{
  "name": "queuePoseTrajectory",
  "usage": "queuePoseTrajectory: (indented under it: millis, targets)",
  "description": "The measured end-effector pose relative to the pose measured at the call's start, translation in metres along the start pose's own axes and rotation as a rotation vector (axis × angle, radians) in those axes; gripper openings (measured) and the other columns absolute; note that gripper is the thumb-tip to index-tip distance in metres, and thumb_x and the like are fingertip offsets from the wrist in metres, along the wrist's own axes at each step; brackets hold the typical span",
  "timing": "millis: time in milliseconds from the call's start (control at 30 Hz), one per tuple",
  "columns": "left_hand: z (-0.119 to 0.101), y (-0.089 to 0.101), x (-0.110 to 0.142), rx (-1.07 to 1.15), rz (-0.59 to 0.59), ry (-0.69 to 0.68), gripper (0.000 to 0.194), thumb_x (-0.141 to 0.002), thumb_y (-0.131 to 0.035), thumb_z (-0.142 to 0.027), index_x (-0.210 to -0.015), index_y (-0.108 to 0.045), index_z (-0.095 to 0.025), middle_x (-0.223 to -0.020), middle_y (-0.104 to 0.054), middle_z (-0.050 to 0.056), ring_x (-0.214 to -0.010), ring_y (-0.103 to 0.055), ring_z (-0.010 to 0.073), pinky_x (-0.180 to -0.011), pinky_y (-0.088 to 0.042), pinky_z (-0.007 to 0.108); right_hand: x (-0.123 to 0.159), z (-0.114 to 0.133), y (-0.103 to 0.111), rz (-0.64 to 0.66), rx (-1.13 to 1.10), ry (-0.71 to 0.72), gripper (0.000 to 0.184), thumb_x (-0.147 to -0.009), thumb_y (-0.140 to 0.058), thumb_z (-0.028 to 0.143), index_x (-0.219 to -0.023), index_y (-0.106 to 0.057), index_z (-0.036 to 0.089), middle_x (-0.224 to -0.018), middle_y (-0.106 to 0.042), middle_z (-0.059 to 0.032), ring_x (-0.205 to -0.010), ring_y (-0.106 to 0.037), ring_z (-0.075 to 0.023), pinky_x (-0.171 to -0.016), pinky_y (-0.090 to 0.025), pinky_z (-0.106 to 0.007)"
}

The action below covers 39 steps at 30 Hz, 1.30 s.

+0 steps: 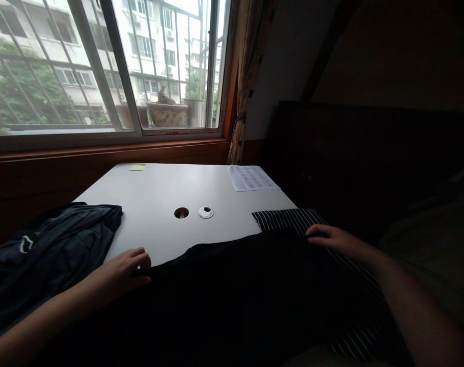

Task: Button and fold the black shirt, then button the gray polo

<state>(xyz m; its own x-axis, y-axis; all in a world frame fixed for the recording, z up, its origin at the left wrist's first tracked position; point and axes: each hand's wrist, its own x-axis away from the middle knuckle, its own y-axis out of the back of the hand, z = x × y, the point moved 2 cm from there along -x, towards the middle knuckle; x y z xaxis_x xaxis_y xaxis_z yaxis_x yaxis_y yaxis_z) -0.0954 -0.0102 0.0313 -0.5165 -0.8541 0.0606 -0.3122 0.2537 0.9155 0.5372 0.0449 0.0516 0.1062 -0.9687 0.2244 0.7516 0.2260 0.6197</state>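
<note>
A black garment [232, 290] lies spread across the near part of a white table [159, 188]. My left hand [123, 270] rests on its left edge, fingers curled down onto the cloth. My right hand [327, 237] presses its far right corner, fingers bent together, on top of a black-and-white striped cloth [281, 219] that sticks out beneath the black one.
A heap of dark grey-blue clothing [52, 250] sits at the table's left. A printed sheet of paper [250, 178] lies at the far right, a yellow sticky note [137, 167] at the far edge. A cable hole [181, 213] and its white cap [206, 212] are mid-table. A window is behind.
</note>
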Motion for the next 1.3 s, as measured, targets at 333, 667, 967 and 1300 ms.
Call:
queuePoseTrajectory:
  millis: [333, 667, 967, 1300]
  targets:
    - [0.016, -0.004, 0.030, -0.059, -0.186, -0.020, 0.022, -0.100, -0.050, -0.041, -0.094, -0.064, -0.025, -0.097, -0.065, 0.003, -0.085, -0.066, 0.0191, -0.077, -0.052, 0.028, 0.004, 0.020, -0.016, 0.063, -0.551, -0.068, 0.034, -0.075, -0.085, 0.038, -0.102, -0.067, 0.027, -0.092, -0.073, -0.0005, -0.080, -0.071, -0.0200, -0.071, -0.059, -0.031]
    - [0.030, -0.025, 0.046, 0.008, -0.294, 0.057, 0.023, -0.099, -0.050, -0.046, -0.103, -0.061, -0.027, -0.093, -0.072, 0.001, -0.082, -0.071, 0.0201, -0.075, -0.057, 0.028, -0.037, 0.001, -0.015, -0.141, -0.191, 0.030, 0.040, -0.078, -0.078, 0.047, -0.109, -0.066, 0.026, -0.108, -0.073, -0.0070, -0.104, -0.070, -0.0303, -0.086, -0.059, -0.040]
    - [0.023, -0.002, 0.031, -0.022, -0.142, 0.097, 0.038, -0.098, -0.050, -0.052, -0.127, -0.060, -0.031, -0.112, -0.075, 0.003, -0.094, -0.074, 0.0241, -0.081, -0.057, 0.032, -0.050, -0.010, -0.028, -0.121, -0.014, -0.021, 0.060, -0.079, -0.074, 0.044, -0.134, -0.056, 0.028, -0.138, -0.062, -0.0134, -0.139, -0.049, -0.0340, -0.101, -0.053, -0.043]
    - [-0.044, -0.022, -0.090, 0.126, -0.187, -0.137, 0.034, -0.097, -0.053, -0.042, -0.121, -0.064, -0.021, -0.113, -0.065, 0.011, -0.087, -0.066, 0.0212, -0.080, -0.055, 0.037, -0.038, 0.011, -0.036, -0.214, -0.177, 0.111, 0.057, -0.080, -0.073, 0.047, -0.133, -0.058, 0.030, -0.139, -0.062, -0.0101, -0.137, -0.051, -0.0353, -0.104, -0.051, -0.047]
